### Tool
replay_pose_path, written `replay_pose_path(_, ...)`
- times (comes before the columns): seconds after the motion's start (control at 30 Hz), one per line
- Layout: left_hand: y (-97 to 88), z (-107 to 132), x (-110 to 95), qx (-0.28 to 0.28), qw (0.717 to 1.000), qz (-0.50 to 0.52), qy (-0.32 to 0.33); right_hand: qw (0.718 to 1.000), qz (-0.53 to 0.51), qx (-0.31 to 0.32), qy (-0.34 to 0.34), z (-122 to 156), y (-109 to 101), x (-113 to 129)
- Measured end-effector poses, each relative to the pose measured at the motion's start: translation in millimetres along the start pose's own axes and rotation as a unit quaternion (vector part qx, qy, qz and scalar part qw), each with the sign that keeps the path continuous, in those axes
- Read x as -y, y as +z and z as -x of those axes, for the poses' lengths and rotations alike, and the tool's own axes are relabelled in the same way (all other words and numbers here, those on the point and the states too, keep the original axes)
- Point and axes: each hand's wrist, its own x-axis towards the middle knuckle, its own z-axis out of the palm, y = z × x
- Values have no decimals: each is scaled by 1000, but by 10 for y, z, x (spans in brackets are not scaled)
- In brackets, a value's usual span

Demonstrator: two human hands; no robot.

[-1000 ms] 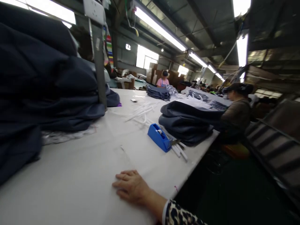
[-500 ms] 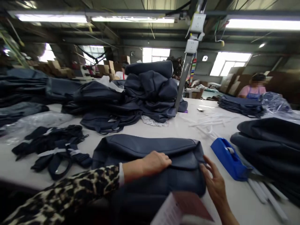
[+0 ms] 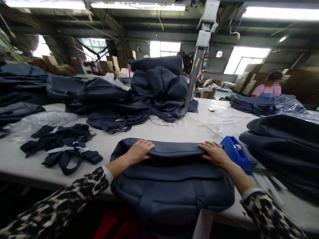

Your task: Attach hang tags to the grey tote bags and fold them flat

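Observation:
A navy-blue bag with stitched straps on its front lies at the table's near edge, partly over it. My left hand grips the upper left of its rolled top edge, fingers curled over. On the upper right, my right hand holds the same edge, its thumb on the near side. A sagging fold runs between the two hands. Low in front of the bag, a tag-like card with print shows, cut off by the picture's bottom edge.
A blue tape dispenser stands right of the bag, with white tubes below it. Bundled dark straps lie left. Navy bags are piled behind, and more lie right. A metal post rises behind; a co-worker is far right.
The bag has swung and shifted so its strapped front faces me. My left hand has moved left to its top edge; my right hand has gone from its right side up to that edge.

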Motion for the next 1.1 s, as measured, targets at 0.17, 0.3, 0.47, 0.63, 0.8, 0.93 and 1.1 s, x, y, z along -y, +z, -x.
replay_pose_path(0.17,-168,-213,325,42,998,24,-38,997,-33,69,22,-422,-169,-116)
replay_pose_path(0.3,-252,-603,634,103,989,76,-71,989,-73,118,58,-698,-202,-273)
replay_pose_path(0.47,-16,-923,898,207,961,149,-107,972,-122,186,82,-1019,-1,-388)
replay_pose_path(0.63,366,-1013,1001,285,931,205,-104,966,-112,214,90,-1187,308,-440)
replay_pose_path(0.8,529,-1073,1088,259,940,210,-70,974,-91,191,82,-1181,513,-498)
replay_pose_path(0.93,604,-1043,1080,195,966,161,-55,979,-73,171,80,-1157,580,-500)
replay_pose_path(1.1,671,-999,1023,131,985,105,-33,983,-62,160,62,-1150,557,-440)
